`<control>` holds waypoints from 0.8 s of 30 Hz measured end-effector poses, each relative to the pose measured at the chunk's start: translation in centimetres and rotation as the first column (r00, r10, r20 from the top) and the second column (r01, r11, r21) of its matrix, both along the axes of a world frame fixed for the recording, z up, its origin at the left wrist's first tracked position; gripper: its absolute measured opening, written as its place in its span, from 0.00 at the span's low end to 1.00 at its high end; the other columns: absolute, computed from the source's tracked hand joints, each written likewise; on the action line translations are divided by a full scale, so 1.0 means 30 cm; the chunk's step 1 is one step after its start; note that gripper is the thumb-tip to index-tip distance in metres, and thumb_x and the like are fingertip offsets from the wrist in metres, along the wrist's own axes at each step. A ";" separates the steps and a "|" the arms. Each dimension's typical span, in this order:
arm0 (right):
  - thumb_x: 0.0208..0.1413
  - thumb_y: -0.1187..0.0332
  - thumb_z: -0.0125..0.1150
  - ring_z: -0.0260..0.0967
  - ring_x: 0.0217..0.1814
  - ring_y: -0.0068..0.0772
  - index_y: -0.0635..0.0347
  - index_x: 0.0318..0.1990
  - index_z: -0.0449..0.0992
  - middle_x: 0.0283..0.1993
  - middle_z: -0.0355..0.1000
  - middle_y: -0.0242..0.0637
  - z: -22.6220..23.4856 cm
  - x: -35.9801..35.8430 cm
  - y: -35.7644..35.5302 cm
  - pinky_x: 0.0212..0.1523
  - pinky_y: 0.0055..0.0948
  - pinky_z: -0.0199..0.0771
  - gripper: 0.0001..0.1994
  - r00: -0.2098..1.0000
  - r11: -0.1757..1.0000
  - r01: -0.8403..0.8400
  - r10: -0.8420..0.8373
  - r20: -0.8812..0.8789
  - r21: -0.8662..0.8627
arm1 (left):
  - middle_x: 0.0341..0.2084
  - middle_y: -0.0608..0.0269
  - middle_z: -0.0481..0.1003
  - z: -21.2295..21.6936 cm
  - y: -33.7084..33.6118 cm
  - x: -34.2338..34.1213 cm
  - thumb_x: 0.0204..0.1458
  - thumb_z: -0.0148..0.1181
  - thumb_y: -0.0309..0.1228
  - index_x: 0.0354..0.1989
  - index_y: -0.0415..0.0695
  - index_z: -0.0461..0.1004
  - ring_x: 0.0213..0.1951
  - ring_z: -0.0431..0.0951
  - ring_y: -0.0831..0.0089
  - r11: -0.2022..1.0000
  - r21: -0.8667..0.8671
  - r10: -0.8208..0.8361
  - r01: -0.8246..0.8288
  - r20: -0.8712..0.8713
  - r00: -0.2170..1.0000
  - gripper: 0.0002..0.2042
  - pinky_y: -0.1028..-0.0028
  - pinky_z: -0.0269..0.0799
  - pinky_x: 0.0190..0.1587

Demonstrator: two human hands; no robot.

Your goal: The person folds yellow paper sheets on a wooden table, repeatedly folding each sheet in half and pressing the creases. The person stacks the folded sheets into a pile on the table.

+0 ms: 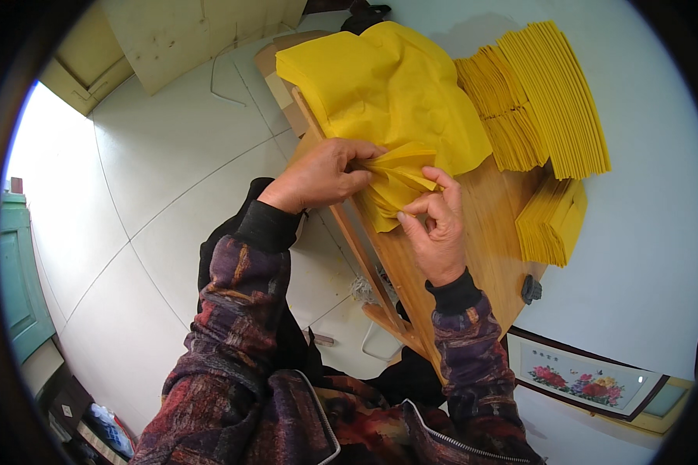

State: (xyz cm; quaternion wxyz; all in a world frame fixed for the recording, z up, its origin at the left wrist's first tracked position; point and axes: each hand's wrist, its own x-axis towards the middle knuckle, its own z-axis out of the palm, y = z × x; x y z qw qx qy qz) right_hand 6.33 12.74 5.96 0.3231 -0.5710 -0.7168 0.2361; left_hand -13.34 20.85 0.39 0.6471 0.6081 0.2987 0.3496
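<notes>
1. Paper lay between the two hands: a thin yellow sheet of crumpled tissue-like paper (pixel 395 180), partly folded into a fan of creases, sat at the near edge of the slanted wooden desk (pixel 488 225).

2. Left hand (pixel 322 174) was at about 9 o'clock from the folded sheet, its fingers (pixel 361 151) curled shut over the sheet's upper fold, pinning it down.

3. Right hand (pixel 436 229) was at about 5 o'clock from the sheet. Its thumb and forefinger (pixel 442 180) were pinched closed on the lower corner of the fold, the other fingers tucked in toward the palm.

4. Long axis of the folded piece ran roughly from 11 o'clock to 5 o'clock, from the left fingertips down to the right pinch. Both hands touched it; neither was clearly nearer, though the left covered more of it.

5. Sheet looked soft and limp, with sharp creases gathered where the fingers met and a loose flap hanging toward 7 o'clock over the desk's edge.

6. Behind it, toward 12 o'clock, a large loose pile of flat yellow paper sheets (pixel 388 85) touched the folded piece and spread across the top of the desk.

7. Toward 2 o'clock, well apart from the hands, stood fanned rows of finished folded yellow paper packets (pixel 551 101), and toward 3 o'clock a smaller stack of folded yellow packets (pixel 552 221) lay near the desk's right edge.

8. Pale tiled floor (pixel 147 178) filled the view at 9 o'clock beyond the desk.
</notes>
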 end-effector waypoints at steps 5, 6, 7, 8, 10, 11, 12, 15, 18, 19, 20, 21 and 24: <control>0.43 0.81 0.63 0.63 0.54 0.40 0.61 0.28 0.71 0.58 0.60 0.47 0.002 0.002 0.000 0.51 0.32 0.65 0.08 1.000 1.000 0.004 -0.004 0.005 -0.014 | 0.28 0.68 0.75 0.018 -0.006 -0.009 0.53 0.54 0.24 0.52 0.35 0.71 0.24 0.67 0.84 0.995 -0.103 -0.007 0.009 0.015 1.000 0.17 0.82 0.65 0.26; 0.43 0.80 0.64 0.63 0.55 0.41 0.60 0.28 0.70 0.58 0.60 0.47 0.001 0.003 0.001 0.52 0.33 0.65 0.08 1.000 1.000 0.002 -0.002 0.007 -0.015 | 0.26 0.68 0.75 0.021 -0.007 -0.008 0.52 0.54 0.25 0.50 0.36 0.73 0.23 0.68 0.83 0.992 -0.124 0.000 0.002 0.011 1.000 0.16 0.80 0.66 0.27; 0.43 0.80 0.64 0.62 0.56 0.42 0.60 0.28 0.70 0.58 0.61 0.47 0.001 0.004 0.002 0.53 0.33 0.64 0.08 1.000 1.000 -0.002 0.002 0.014 -0.014 | 0.25 0.68 0.74 0.023 -0.007 -0.006 0.53 0.55 0.26 0.50 0.36 0.73 0.22 0.66 0.83 0.995 -0.100 0.013 -0.013 0.001 1.000 0.16 0.80 0.65 0.26; 0.44 0.80 0.64 0.62 0.57 0.43 0.60 0.28 0.70 0.58 0.61 0.47 0.000 0.005 0.002 0.54 0.33 0.63 0.08 1.000 1.000 -0.003 0.004 0.015 -0.019 | 0.25 0.69 0.74 0.026 -0.007 -0.004 0.53 0.55 0.26 0.50 0.37 0.74 0.21 0.65 0.84 0.996 -0.089 0.023 -0.023 -0.004 1.000 0.15 0.80 0.64 0.24; 0.44 0.79 0.65 0.61 0.58 0.44 0.60 0.28 0.71 0.58 0.61 0.47 0.000 0.009 0.003 0.55 0.34 0.62 0.08 1.000 0.999 -0.004 0.005 0.010 -0.034 | 0.25 0.69 0.74 0.032 -0.007 -0.002 0.54 0.55 0.26 0.50 0.37 0.73 0.20 0.64 0.85 0.996 -0.086 0.030 -0.032 -0.025 0.999 0.15 0.82 0.62 0.23; 0.44 0.79 0.65 0.61 0.58 0.43 0.60 0.27 0.71 0.58 0.61 0.47 0.000 0.011 0.004 0.55 0.34 0.62 0.08 1.000 0.999 -0.006 0.007 0.005 -0.041 | 0.26 0.70 0.74 0.035 -0.006 -0.002 0.56 0.56 0.26 0.51 0.36 0.73 0.20 0.64 0.86 0.995 -0.095 0.027 -0.031 -0.042 0.999 0.15 0.83 0.62 0.23; 0.44 0.78 0.65 0.61 0.58 0.43 0.60 0.27 0.71 0.58 0.61 0.47 0.000 0.014 0.005 0.54 0.34 0.63 0.07 1.000 0.999 -0.008 0.008 0.000 -0.049 | 0.27 0.70 0.75 0.037 -0.005 -0.001 0.57 0.56 0.26 0.52 0.35 0.72 0.20 0.64 0.87 0.994 -0.105 0.023 -0.029 -0.053 0.998 0.15 0.84 0.62 0.23; 0.46 0.77 0.65 0.63 0.54 0.38 0.60 0.27 0.71 0.59 0.61 0.46 0.001 0.020 0.007 0.46 0.29 0.66 0.07 0.999 0.997 -0.010 0.008 -0.036 -0.079 | 0.28 0.71 0.75 0.035 -0.003 0.000 0.57 0.56 0.26 0.51 0.34 0.73 0.22 0.65 0.87 0.996 -0.080 0.035 -0.041 -0.078 0.996 0.15 0.84 0.63 0.24; 0.48 0.76 0.64 0.65 0.46 0.29 0.60 0.28 0.72 0.58 0.62 0.45 0.005 0.025 0.007 0.36 0.23 0.67 0.05 0.996 0.994 -0.006 -0.003 -0.086 -0.110 | 0.28 0.71 0.75 0.022 -0.001 0.008 0.57 0.56 0.27 0.50 0.33 0.73 0.24 0.67 0.86 0.997 0.021 0.073 -0.071 -0.062 0.995 0.14 0.83 0.65 0.26; 0.49 0.76 0.64 0.65 0.43 0.26 0.60 0.28 0.72 0.58 0.62 0.44 0.007 0.026 0.008 0.32 0.21 0.66 0.05 0.997 0.995 -0.015 0.008 -0.077 -0.095 | 0.28 0.71 0.75 0.017 0.000 0.010 0.57 0.56 0.27 0.50 0.33 0.73 0.24 0.67 0.86 0.997 0.025 0.071 -0.069 -0.047 0.996 0.14 0.83 0.65 0.26; 0.50 0.76 0.63 0.65 0.40 0.24 0.60 0.28 0.72 0.58 0.62 0.44 0.008 0.026 0.009 0.29 0.20 0.65 0.05 0.997 0.996 -0.018 0.012 -0.071 -0.082 | 0.28 0.71 0.75 0.013 0.001 0.012 0.57 0.56 0.26 0.50 0.33 0.73 0.25 0.67 0.86 0.997 0.030 0.068 -0.067 -0.032 0.997 0.14 0.83 0.65 0.26; 0.50 0.76 0.62 0.65 0.39 0.23 0.60 0.28 0.72 0.58 0.62 0.43 0.010 0.025 0.009 0.29 0.19 0.65 0.04 0.996 0.995 -0.013 0.004 -0.090 -0.096 | 0.29 0.71 0.75 0.011 0.002 0.014 0.57 0.56 0.26 0.49 0.33 0.73 0.25 0.67 0.86 0.997 0.034 0.066 -0.065 -0.017 0.998 0.14 0.83 0.65 0.26; 0.51 0.75 0.60 0.65 0.36 0.21 0.61 0.28 0.72 0.58 0.62 0.43 0.017 0.022 0.007 0.28 0.18 0.65 0.03 0.991 0.992 0.013 -0.030 -0.130 -0.129 | 0.29 0.71 0.75 0.012 0.004 0.013 0.57 0.56 0.26 0.49 0.33 0.73 0.26 0.67 0.86 0.996 0.061 0.065 -0.066 0.006 0.998 0.14 0.83 0.65 0.27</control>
